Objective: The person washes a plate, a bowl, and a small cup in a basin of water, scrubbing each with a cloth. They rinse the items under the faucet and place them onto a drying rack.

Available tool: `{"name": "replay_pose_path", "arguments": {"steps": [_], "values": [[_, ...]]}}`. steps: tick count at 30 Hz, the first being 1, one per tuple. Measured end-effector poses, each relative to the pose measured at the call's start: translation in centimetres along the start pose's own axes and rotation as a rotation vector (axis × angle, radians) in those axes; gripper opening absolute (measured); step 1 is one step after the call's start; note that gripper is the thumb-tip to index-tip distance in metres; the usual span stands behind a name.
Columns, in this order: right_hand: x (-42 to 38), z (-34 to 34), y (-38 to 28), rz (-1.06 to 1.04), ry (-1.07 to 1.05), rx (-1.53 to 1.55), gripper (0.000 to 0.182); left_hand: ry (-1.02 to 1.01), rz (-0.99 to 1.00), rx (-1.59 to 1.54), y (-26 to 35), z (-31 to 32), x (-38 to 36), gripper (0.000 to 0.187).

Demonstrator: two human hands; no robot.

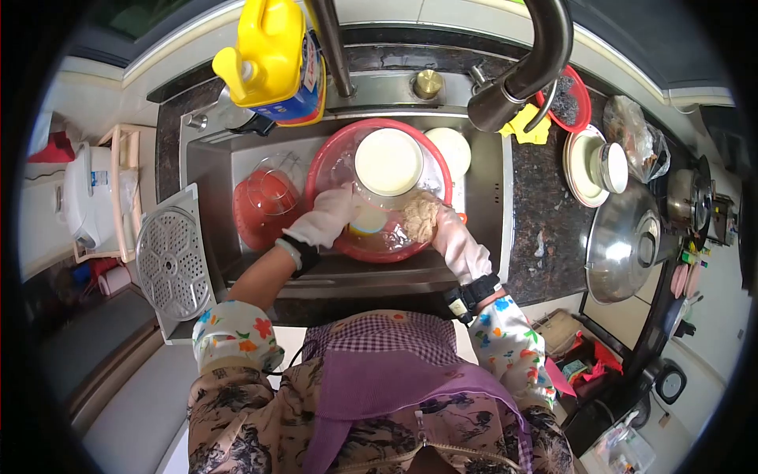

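A red basin [317, 162] of water stands in the steel sink, with a pale round bowl [388, 162] at its back. My left hand [330, 213], in a whitish glove, reaches over the basin's left side, its fingers closed at a dish [368, 220] with a coloured rim. My right hand [452, 235], gloved too, is at the basin's right side, its fingers wrapped round a beige, crumpled cloth [420, 216]. Another pale dish [450, 152] lies in the sink behind the basin's right edge.
Left in the sink is a red bowl [264, 207] with a wire whisk. A yellow jug [276, 67] and dark faucet [493, 107] stand behind. Plates [583, 166], a steel lid [622, 245] and a yellow cloth [527, 126] lie right; a perforated plate [171, 263] lies left.
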State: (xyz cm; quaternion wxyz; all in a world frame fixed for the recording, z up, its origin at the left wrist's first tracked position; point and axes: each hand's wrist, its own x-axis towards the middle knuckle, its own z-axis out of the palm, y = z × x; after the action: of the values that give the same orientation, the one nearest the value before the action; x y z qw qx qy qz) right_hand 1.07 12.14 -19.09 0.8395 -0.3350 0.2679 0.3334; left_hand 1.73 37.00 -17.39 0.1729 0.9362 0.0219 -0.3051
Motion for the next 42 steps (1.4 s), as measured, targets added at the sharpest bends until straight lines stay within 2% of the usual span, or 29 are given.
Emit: {"name": "replay_pose_path", "arguments": {"steps": [1, 2, 4, 5, 6, 8, 10, 12, 13, 15, 16, 18, 19, 21, 22, 24, 26, 28, 30, 32, 33, 34, 36, 37, 38, 40, 42], "values": [[-0.3, -0.2, -0.1, 0.004, -0.060, -0.009, 0.029, 0.299, 0.207, -0.057, 1.4, -1.2, -1.6, 0.039], [-0.4, -0.3, -0.3, -0.002, -0.054, -0.009, 0.029, 0.297, 0.215, -0.059, 2.1, -2.0, -2.1, 0.039], [-0.5, -0.6, -0.3, -0.040, -0.063, -0.016, 0.028, 0.185, 0.465, -0.039, 3.0, -2.7, -2.6, 0.035], [-0.5, -0.7, -0.2, -0.052, -0.071, -0.027, 0.028, 0.212, 0.642, -0.075, 2.5, -1.2, -2.6, 0.033], [-0.6, -0.8, -0.2, -0.069, -0.080, -0.060, 0.028, 0.213, 0.642, -0.074, 2.3, -0.6, -2.6, 0.033], [-0.7, -0.8, -0.2, -0.116, -0.099, -0.142, 0.028, -0.174, 0.539, 0.215, 2.1, 0.6, -2.5, 0.032], [-0.9, -0.9, -0.3, -0.184, -0.120, -0.269, 0.029, -0.133, 0.560, 0.310, 0.0, 4.2, -0.3, 0.035], [-0.9, -0.9, -0.2, -0.272, -0.137, -0.434, 0.029, 0.018, 0.277, 0.173, -0.9, 6.4, 1.3, 0.037], [-0.9, -0.9, -0.2, -0.313, -0.146, -0.509, 0.029, 0.020, 0.278, 0.172, -1.8, 8.4, 2.2, 0.037], [-1.1, -0.9, -0.3, -0.395, -0.163, -0.648, 0.029, 0.633, 0.576, 0.277, -3.3, 11.6, 3.7, 0.039], [-1.1, -0.8, -0.2, -0.414, -0.170, -0.680, 0.029, 0.630, 0.579, 0.281, -2.2, 8.9, 2.8, 0.039], [-1.2, -0.6, -0.3, -0.436, -0.180, -0.700, 0.030, -0.410, 0.178, 0.216, 1.2, 0.4, 0.3, 0.037], [-1.3, -0.5, -0.5, -0.325, -0.148, -0.484, 0.029, -0.410, 0.175, 0.219, 0.7, 0.1, 0.0, 0.037], [-1.5, 0.2, -0.8, -0.101, -0.084, -0.054, 0.028, -0.417, 0.207, -0.115, -0.6, -0.7, -1.0, 0.027], [-1.5, 0.6, -1.0, -0.103, -0.085, -0.051, 0.028, -0.417, 0.206, -0.111, -0.8, -1.1, -1.5, 0.027], [-1.6, 1.7, -1.1, -0.070, -0.063, 0.062, 0.027, -0.583, 0.114, -0.501, -0.9, -1.9, -2.7, 0.034], [-1.8, 2.8, -0.7, -0.133, -0.105, 0.013, 0.027, -0.565, 0.106, -0.591, -0.8, -1.6, -4.0, 0.033], [-2.8, 4.9, -0.5, -0.194, -0.148, -0.039, 0.028, -0.384, 0.075, -0.835, -0.4, -1.0, -4.8, 0.031], [-5.7, 9.0, -0.8, -0.296, -0.138, -0.537, 0.030, -0.337, 0.090, -0.930, 0.7, -1.2, -5.2, 0.031], [-5.3, 11.8, -0.8, -0.876, -0.417, -1.220, 0.036, -0.090, 0.066, -0.939, 1.7, -0.9, -4.7, 0.030], [-5.8, 12.7, 0.3, -0.963, -0.264, -1.400, 0.040, 0.018, 0.464, -1.123, 2.0, -1.0, -4.4, 0.028], [-5.5, 13.1, 0.7, -1.095, -0.111, -1.398, 0.035, 0.018, 0.463, -1.120, 2.3, -1.1, -4.5, 0.028], [-0.9, 12.0, 0.3, -0.477, -0.357, -0.712, 0.026, -0.034, 0.198, -1.113, 3.1, -1.6, -5.0, 0.026], [-1.9, 13.1, -1.7, -0.606, -0.378, -0.960, 0.021, -0.035, 0.195, -1.113, 3.7, -2.1, -5.4, 0.026], [-1.7, 13.1, -1.3, -0.399, -0.287, -0.716, 0.023, 0.024, 0.268, -1.017, 4.2, -2.9, -5.9, 0.026], [-1.7, 13.9, -2.9, -0.246, -0.230, -0.641, 0.025, 0.146, 0.421, -0.823, 5.0, -4.2, -6.2, 0.027], [-1.9, 12.6, -4.0, -0.203, -0.226, -0.676, 0.027, 0.187, 0.407, -0.928, 4.7, -3.1, -5.8, 0.030]]}}
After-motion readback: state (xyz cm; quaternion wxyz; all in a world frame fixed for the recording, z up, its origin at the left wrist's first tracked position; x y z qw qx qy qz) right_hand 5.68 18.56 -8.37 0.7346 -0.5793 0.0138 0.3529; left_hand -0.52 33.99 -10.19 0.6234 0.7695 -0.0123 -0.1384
